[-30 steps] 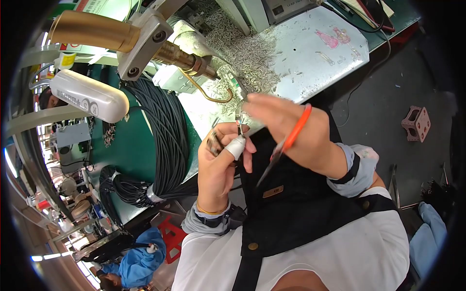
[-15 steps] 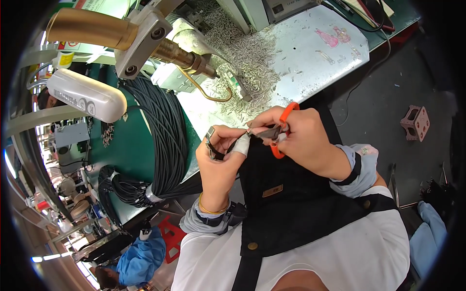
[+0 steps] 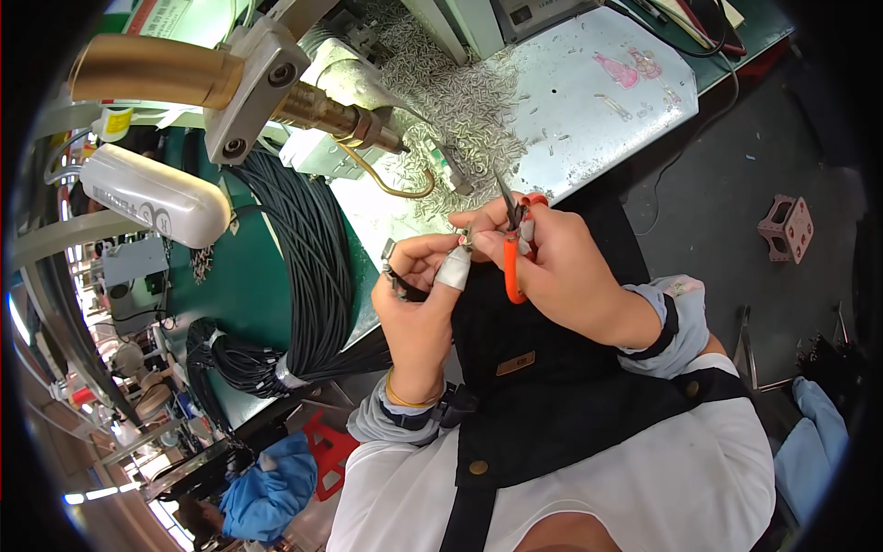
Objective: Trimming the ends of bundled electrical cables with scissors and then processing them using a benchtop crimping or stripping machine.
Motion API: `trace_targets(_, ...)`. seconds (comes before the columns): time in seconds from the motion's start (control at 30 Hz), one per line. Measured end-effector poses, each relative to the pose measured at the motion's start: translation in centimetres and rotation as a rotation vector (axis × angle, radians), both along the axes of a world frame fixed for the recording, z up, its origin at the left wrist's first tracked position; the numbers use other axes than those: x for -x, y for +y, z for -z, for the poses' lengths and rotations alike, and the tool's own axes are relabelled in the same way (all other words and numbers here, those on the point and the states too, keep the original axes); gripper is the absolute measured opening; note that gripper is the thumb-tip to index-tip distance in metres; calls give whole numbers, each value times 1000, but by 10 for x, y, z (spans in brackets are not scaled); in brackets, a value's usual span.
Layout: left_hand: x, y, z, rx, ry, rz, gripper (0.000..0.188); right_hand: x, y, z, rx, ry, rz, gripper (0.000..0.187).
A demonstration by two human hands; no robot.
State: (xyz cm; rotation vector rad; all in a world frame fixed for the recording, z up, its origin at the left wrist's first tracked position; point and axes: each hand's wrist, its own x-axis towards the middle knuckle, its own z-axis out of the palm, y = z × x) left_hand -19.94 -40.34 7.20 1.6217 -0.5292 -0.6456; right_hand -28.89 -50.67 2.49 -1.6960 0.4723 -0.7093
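My left hand (image 3: 414, 317), its thumb wrapped in white tape, grips a short black cable (image 3: 407, 291) that runs through the curled fingers. The cable's small end pokes up between thumb and forefinger; its detail is too fine to make out. My right hand (image 3: 575, 267) keeps a pair of scissors (image 3: 511, 262) with red-orange handles in its palm, dark blades pointing up and away from the cable. The right thumb and forefinger pinch at the cable end, right beside the left fingertips. Both hands hang in front of my black apron (image 3: 543, 368), just off the bench edge.
Many small metal pieces (image 3: 460, 101) are heaped on the pale bench plate (image 3: 589, 129). A machine with a brass-coloured cylinder (image 3: 156, 74) overhangs the left. Bundled black cables (image 3: 308, 239) lie on the green mat (image 3: 230, 285). A pink stool (image 3: 786, 228) stands at right; someone in blue (image 3: 267, 492) sits lower left.
The scissors have swung from pointing left at the cable end to pointing upward. My right fingertips have come to the cable end. My left hand stays almost in place.
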Motion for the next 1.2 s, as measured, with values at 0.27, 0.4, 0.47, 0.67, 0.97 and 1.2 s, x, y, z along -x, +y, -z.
trace_targets(0.27,-3,7,0,147,101,-36,15,19,-11,-26,216,194,-84,25)
trace_targets(0.4,1,5,-2,161,75,-58,14,17,-8,-23,281,349,-132,35)
trace_targets(0.47,2,4,-4,152,62,-45,14,15,-5,-23,289,398,-141,38)
trace_targets(0.67,-7,-2,-7,88,51,-39,13,11,-5,-19,76,349,-247,31)
trace_targets(0.97,-53,-33,7,176,462,60,9,-16,-26,-17,-129,-16,85,28)
trace_targets(1.2,-61,-38,10,130,480,31,9,-44,-50,-19,31,105,34,24)
